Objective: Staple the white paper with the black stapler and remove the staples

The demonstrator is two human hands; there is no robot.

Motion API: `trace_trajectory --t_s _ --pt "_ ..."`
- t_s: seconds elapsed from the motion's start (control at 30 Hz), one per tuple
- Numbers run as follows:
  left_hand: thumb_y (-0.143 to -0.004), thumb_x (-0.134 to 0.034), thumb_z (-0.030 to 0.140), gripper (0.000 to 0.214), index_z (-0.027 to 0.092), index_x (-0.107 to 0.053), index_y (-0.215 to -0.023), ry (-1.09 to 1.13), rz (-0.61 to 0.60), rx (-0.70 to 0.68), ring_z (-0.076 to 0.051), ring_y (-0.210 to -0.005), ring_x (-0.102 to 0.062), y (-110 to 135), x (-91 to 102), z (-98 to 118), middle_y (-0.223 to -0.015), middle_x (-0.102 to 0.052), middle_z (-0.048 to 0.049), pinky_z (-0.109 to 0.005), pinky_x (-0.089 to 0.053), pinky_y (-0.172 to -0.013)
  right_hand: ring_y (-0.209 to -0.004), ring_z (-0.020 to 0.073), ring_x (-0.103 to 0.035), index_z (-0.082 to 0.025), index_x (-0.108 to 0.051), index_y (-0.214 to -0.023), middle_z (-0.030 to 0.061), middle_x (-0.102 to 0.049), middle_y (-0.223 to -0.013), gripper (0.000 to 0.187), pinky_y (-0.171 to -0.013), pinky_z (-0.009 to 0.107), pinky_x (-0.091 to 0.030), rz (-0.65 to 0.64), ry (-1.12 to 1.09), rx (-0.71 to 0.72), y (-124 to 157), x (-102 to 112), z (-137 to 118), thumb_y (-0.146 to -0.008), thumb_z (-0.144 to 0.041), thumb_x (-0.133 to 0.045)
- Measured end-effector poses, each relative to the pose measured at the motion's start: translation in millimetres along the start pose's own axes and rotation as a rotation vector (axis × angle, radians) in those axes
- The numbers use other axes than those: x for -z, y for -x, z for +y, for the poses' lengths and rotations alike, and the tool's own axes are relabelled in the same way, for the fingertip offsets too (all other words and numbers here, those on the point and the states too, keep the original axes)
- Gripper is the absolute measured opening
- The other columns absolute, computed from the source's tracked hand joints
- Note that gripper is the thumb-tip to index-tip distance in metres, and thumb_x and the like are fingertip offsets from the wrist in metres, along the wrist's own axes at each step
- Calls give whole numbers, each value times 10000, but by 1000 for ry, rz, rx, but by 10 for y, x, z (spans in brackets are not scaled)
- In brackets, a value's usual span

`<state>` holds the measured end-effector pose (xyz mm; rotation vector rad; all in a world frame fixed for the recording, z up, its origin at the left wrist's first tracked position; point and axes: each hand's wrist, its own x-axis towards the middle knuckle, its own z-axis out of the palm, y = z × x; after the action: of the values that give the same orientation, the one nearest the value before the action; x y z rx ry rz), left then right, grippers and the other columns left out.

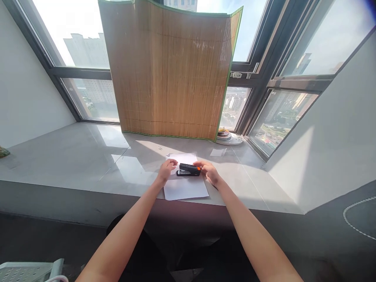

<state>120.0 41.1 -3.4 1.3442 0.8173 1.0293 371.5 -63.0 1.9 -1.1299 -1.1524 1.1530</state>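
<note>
A black stapler (188,170) with an orange patch at its right end is over white sheets of paper (185,190) on the window ledge. The fingers and thumb of my right hand (208,171) close round the stapler's orange-marked end. On the other side my left hand (167,170) is at the left edge of the paper. Its fingers are slightly bent and apart from the thumb, a short gap away from the stapler's left end. Whether the left fingers touch the paper is hard to see.
Behind the paper a bamboo mat (176,74) with green edging stands against the window. Stacked plates (227,138) are at its lower right corner. The pale tiled ledge (73,160) ends at a front edge below my wrists. A light plastic object (29,271) is at the lower left.
</note>
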Motion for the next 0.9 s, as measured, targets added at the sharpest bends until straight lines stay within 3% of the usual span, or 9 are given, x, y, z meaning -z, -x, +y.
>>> trace_trajectory --t_s 0.1,0.27,0.63,0.77,0.9 --pt "-933 -583 342 257 165 -765 -973 138 8 25 -295 -1182 -695 -51 35 -18 -1177 -768 -164 -490 -482 -1141 -1007 302 -740 -230 -809 -1088 47 -806 -1142 479 -813 394 -585 -7 51 -62 -14 2 24 -693 -294 -545" --pt "-1015 -540 411 351 141 -764 -1008 316 26 77 -285 -1225 -697 -75 86 -67 -1221 -770 -180 -484 -444 -1198 -966 270 -714 -228 -802 -1068 35 -798 -1083 449 -786 349 -543 -24 95 -36 -7 -53 -30 -703 -283 -547" --pt "-1013 -573 373 295 150 -765 -1023 326 21 65 -291 -1282 -668 -56 72 -38 -1233 -762 -164 -494 -385 -1255 -1145 263 -679 -252 -812 -1168 44 -751 -1304 417 -925 350 -514 -86 89 -1 3 -23 -59 -787 -287 -647" --pt "-1020 -570 350 259 174 -749 -1078 345 42 50 -284 -1369 -620 -52 96 -54 -1325 -729 -151 -483 -344 -1290 -1025 235 -697 -264 -801 -1214 54 -766 -1222 424 -853 330 -521 -88 27 -17 26 -7 -59 -805 -318 -707" --pt "-1014 -582 369 258 180 -746 -1074 342 33 51 -295 -1382 -614 -66 103 -74 -1326 -726 -155 -502 -337 -1298 -1032 223 -679 -265 -824 -1175 51 -762 -1189 409 -864 310 -507 -61 20 -8 37 -10 -74 -776 -288 -734"
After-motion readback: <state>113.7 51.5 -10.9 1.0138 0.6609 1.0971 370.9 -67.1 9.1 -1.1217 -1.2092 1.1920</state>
